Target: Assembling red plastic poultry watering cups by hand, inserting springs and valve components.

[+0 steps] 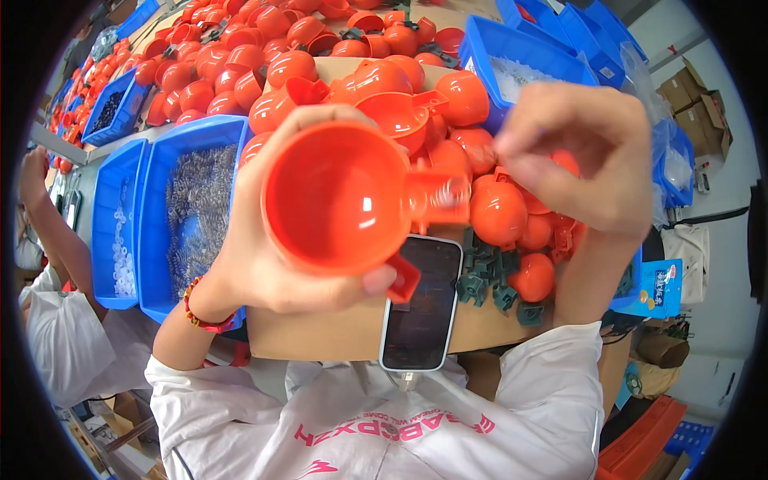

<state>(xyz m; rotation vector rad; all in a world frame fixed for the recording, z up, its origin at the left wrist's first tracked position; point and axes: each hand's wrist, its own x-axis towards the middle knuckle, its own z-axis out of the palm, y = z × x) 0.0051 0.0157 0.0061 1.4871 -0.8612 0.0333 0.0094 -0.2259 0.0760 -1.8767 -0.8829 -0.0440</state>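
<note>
My left hand point(268, 276) grips an orange plastic cup point(332, 200) with its round opening facing up toward me. A short bracket-like neck point(436, 198) sticks out from the cup's right side, and a small tab point(406, 276) shows near my thumb. Up and to the right of the neck, apart from the cup, is my right hand point(588, 152). Its fingers are curled, thumb and forefinger drawn together in a pinch. Motion blurs that hand, and anything between the fingertips is too small to make out.
Orange cups point(384, 80) lie heaped at the back. Metal springs point(200, 192) fill a blue bin at left, beside a bin of small white parts point(122, 264). A phone point(420, 304) and dark green clips point(488, 272) lie in front. Another person's arm point(60, 224) shows far left.
</note>
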